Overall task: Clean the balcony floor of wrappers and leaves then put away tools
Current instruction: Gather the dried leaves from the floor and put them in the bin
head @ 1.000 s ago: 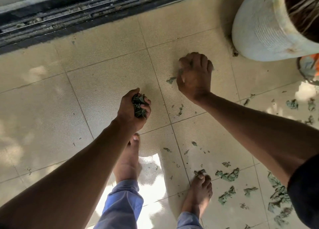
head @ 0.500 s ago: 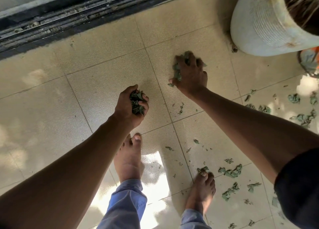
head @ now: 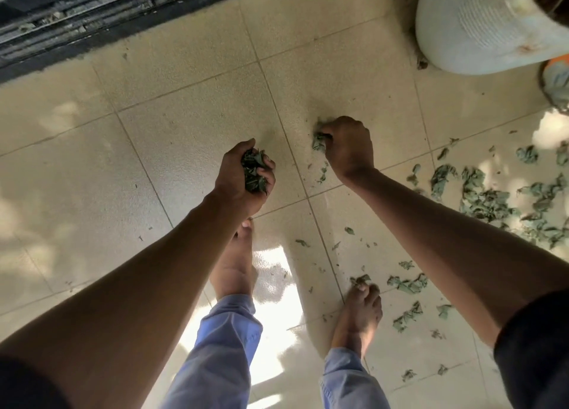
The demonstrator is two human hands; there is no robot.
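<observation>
A person is standing barefoot on a tiled balcony floor (head: 191, 150), bending over with both arms reaching down. The left hand (head: 244, 177) is curling upward around a bunch of dark green leaves (head: 254, 171), fingers and thumb wrapping the clump so that it is sitting in the cupped palm above the floor. The right hand (head: 348, 145) is pressing down near the floor with its knuckles up, fingers curling around a small tuft of leaves (head: 318, 140) that is poking out at the thumb side; a few crumbs of leaf are lying on the tile just beside the wrist.

More loose leaves (head: 492, 199) are lying scattered over the tiles on the right side, thickest in a patch of dappled sun beyond the right forearm, with smaller scraps (head: 408, 284) trailing toward the right foot (head: 358, 313). One scrap is touching the toes of that foot. The left foot (head: 234, 264) is standing just below the left hand, partly hidden by the forearm. Both legs are wearing light blue trousers (head: 215, 356).

A large white pot (head: 480, 29) is standing at the upper right corner, its base resting on the tiles, with a bit of debris beside it. A dark sliding-door track (head: 92, 17) is running along the top left edge of the floor, holding bits of dirt in its grooves. Bright sunlight is falling between the feet.
</observation>
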